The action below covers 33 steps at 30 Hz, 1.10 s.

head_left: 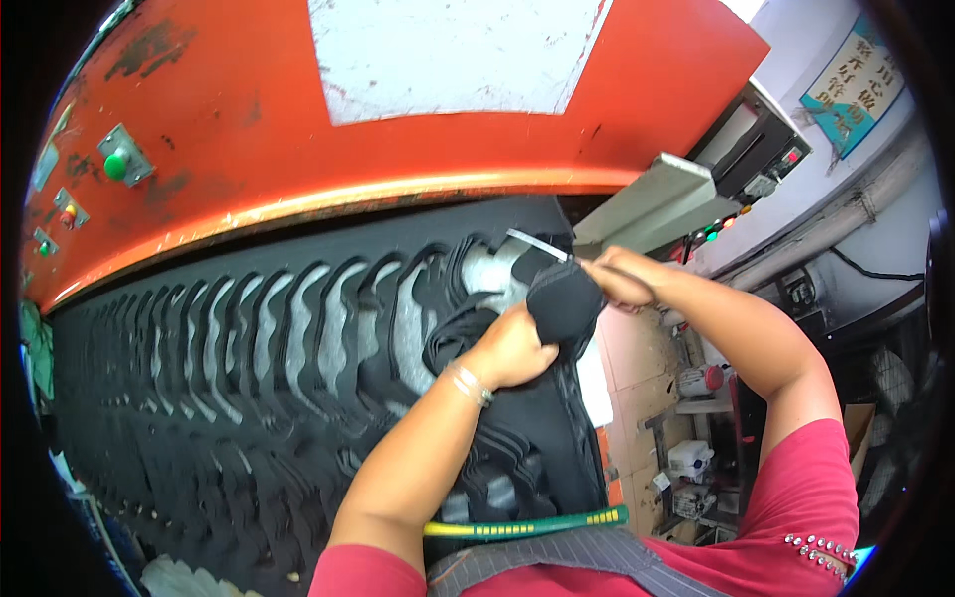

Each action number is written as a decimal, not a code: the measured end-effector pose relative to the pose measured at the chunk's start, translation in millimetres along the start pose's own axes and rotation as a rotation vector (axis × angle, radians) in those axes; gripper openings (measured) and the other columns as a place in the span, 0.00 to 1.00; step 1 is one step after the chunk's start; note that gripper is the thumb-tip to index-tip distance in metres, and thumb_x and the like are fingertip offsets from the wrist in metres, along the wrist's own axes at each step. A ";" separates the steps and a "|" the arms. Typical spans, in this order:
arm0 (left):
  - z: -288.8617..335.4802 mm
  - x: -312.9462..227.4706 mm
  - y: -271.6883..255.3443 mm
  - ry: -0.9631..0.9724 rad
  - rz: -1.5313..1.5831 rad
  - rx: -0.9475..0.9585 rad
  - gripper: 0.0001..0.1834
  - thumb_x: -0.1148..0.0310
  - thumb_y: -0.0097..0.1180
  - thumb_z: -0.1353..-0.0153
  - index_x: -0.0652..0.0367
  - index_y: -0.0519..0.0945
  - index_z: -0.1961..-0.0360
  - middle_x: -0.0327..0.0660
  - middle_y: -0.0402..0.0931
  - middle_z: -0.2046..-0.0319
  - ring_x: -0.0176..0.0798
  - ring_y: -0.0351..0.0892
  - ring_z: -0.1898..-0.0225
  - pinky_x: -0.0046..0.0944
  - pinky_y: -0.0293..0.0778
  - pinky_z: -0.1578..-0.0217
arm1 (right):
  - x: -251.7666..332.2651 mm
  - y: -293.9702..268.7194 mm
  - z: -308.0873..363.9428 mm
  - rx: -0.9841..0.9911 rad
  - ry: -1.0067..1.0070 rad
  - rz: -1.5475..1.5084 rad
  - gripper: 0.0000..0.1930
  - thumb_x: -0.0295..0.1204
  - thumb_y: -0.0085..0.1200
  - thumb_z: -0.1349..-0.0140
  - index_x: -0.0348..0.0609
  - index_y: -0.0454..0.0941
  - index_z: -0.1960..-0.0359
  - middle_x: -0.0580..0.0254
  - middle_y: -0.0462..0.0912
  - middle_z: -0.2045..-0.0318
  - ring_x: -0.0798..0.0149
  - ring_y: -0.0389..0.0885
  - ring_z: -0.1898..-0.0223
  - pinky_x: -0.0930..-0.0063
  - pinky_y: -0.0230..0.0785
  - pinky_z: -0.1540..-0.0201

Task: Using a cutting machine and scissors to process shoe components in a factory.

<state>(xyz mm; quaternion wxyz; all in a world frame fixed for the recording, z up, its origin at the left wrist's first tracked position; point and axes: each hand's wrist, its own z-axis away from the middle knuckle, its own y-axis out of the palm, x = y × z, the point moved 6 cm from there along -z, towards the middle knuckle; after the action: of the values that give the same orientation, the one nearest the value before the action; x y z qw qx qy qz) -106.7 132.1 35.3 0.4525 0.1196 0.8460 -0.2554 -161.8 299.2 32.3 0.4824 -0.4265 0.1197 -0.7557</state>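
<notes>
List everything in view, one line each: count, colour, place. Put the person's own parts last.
press head: one, orange with a worn white panel, across the top.
green button: one, on the press head's left.
cut sheet: one, black with rows of curved cut-outs, on the bed under the press head.
black piece: one, held at the sheet's right end.
cutting die: one, thin and silvery, just above the black piece.
control box: one, grey and black, upper right.
sign: one, blue, on the wall top right.
tape measure: one, yellow and green, at the waist.
left hand: grips the black piece; bracelet on the wrist.
right hand: pinches the black piece's top.
</notes>
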 end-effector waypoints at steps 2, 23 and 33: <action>3.8 -18.5 8.1 0.053 0.064 0.085 0.20 0.78 0.53 0.59 0.66 0.74 0.59 0.56 0.75 0.63 0.58 0.74 0.57 0.44 0.71 0.55 | -10.3 5.8 10.6 -0.062 -0.055 -0.103 0.34 0.55 0.36 0.35 0.40 0.69 0.90 0.64 0.64 0.95 0.69 0.65 0.94 0.73 0.58 0.91; 78.3 15.5 -43.2 -0.513 0.039 -0.175 0.17 0.71 0.62 0.51 0.69 0.78 0.61 0.45 0.80 0.65 0.37 0.77 0.64 0.36 0.73 0.60 | 24.5 241.5 238.9 -0.481 -0.512 0.339 0.17 0.27 0.64 0.64 0.38 0.71 0.71 0.52 0.77 0.74 0.49 0.77 0.70 0.61 0.69 0.66; 146.0 -53.9 -123.5 -0.567 0.783 -0.309 0.17 0.77 0.57 0.46 0.76 0.74 0.56 0.49 0.77 0.58 0.43 0.77 0.57 0.41 0.72 0.52 | 24.7 285.7 320.1 -0.300 -0.409 -0.688 0.21 0.18 0.70 0.62 0.45 0.66 0.73 0.57 0.78 0.68 0.69 0.76 0.69 0.72 0.68 0.64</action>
<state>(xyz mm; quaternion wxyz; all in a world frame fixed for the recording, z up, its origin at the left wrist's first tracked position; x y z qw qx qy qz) -27.0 -49.1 52.7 0.7387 0.2851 0.6095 0.0390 256.3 208.0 70.6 0.1483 -0.6482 -0.0191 -0.7466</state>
